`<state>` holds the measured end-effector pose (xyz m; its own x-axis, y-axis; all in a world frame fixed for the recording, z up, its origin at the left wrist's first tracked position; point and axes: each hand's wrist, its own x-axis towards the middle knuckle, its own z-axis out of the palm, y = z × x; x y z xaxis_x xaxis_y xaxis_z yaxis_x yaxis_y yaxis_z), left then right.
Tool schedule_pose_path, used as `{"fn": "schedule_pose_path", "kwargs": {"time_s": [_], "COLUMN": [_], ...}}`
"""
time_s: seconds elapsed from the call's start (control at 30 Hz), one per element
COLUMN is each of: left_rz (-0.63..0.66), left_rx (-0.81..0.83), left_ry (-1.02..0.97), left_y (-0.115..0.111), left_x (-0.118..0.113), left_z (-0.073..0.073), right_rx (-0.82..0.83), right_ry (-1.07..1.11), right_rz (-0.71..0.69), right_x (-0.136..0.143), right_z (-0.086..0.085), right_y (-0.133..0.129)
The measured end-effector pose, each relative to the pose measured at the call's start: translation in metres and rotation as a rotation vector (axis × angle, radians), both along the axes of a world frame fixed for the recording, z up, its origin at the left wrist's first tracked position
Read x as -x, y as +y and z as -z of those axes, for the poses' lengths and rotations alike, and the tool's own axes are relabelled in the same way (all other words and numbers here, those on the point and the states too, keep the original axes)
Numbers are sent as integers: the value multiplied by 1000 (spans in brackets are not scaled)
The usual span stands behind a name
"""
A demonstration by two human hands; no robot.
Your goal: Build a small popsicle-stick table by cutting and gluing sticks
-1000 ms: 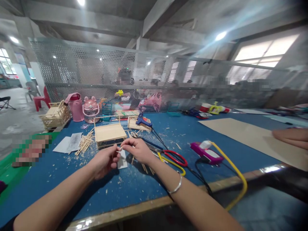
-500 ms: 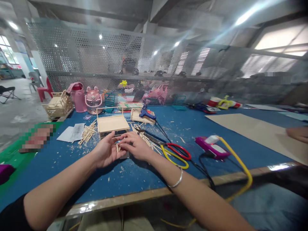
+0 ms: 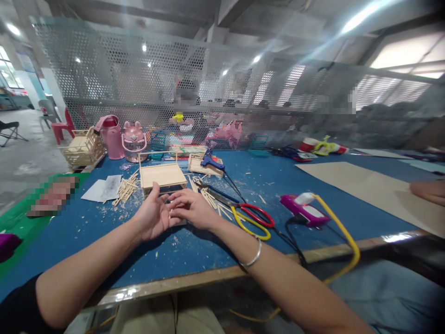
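Note:
My left hand (image 3: 155,217) is palm up above the blue table, thumb raised and fingers stretched toward my right hand. Over its fingertips bends my right hand (image 3: 195,209), its fingers drawn together and touching the left ones. Whatever lies between the fingertips is hidden now. Just behind the hands stands a small wooden stick-built frame with a flat panel (image 3: 163,176). To its left is a pile of short wooden sticks (image 3: 125,188), and more sticks (image 3: 210,199) lie right of my hands, partly under scissors (image 3: 255,218) with red and yellow handles.
A blue glue gun (image 3: 212,160) rests on a small wooden piece behind. At right are a purple device (image 3: 305,212) with a yellow tube, a brown sheet (image 3: 361,190) and another person's hand (image 3: 427,191). Pink bottles (image 3: 113,139) stand back left before a perforated screen (image 3: 139,88).
Short wooden sticks visible at my left fingers before are now covered. The left thumb has lifted away, and my right fingers have shifted slightly over the left fingertips.

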<state>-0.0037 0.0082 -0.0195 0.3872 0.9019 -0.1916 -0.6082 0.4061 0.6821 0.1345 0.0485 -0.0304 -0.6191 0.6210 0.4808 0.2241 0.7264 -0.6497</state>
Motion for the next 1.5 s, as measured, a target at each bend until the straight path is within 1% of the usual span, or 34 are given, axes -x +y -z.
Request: {"fn": "schedule_pose_path", "kwargs": {"time_s": [0.07, 0.1, 0.13, 0.2, 0.23, 0.27, 0.3, 0.37, 0.43, 0.5, 0.57, 0.67, 0.73, 0.83, 0.93, 1.0, 1.07, 1.13, 1.2, 1.27, 1.33, 1.5], "left_rz": [-43, -85, -146, -271, -321, -322, -326, -340, -352, -326, -278, -199, -171, -177, -190, -200, -207, -209, -197, -179, -169, -146], "left_rx": [-6, -21, -55, -201, -312, -430, -536, -726, -860, -917, -891, -799, -737, -658, -541, -431, -341, -285, -250, -232, -221, -180], "left_ry": [64, 137, 256, 620, 857, 1066, 1220, 1353, 1386, 1401, 1386, 1328, 1287, 1203, 1012, 838, 697, 609, 559, 530, 518, 496], "left_y": [2, 3, 5, 8, 9, 10, 10, 9, 6, 2, -1, -2, -2, -1, 0, 1, 1, 2, 2, 2, 2, 1], "left_x": [1, 3, 4, 9, 12, 15, 17, 19, 18, 16, 13, 10, 9, 7, 5, 3, 2, 2, 2, 2, 3, 1], "left_z": [1, 1, 3, 6, 7, 9, 9, 9, 7, 4, 2, 1, 2, 4, 6, 6, 6, 6, 7, 7, 8, 10], "right_rx": [83, 131, 175, 246, 280, 319, 365, 458, 501, 503, 500, 505, 504, 515, 493, 383, 189, -27, -178, -251, -286, -368], "right_ry": [32, 36, 38, 48, 58, 70, 80, 94, 100, 99, 90, 80, 99, 151, 155, 134, 104, 65, 23, -10, -20, 21], "right_rz": [7, 25, 59, 156, 196, 220, 224, 195, 153, 131, 119, 107, 114, 137, 151, 157, 178, 208, 227, 246, 268, 289], "right_x": [-2, -3, -5, -10, -12, -14, -15, -16, -15, -14, -13, -13, -12, -9, -7, -7, -7, -8, -8, -7, -7, -4], "right_z": [-6, -9, -12, -18, -19, -20, -19, -17, -14, -12, -11, -10, -8, -5, -5, -6, -8, -9, -10, -10, -9, -4], "right_y": [-1, -1, 0, 4, 7, 10, 13, 16, 17, 16, 15, 15, 15, 15, 12, 9, 5, 2, -1, -3, -3, -2]}}
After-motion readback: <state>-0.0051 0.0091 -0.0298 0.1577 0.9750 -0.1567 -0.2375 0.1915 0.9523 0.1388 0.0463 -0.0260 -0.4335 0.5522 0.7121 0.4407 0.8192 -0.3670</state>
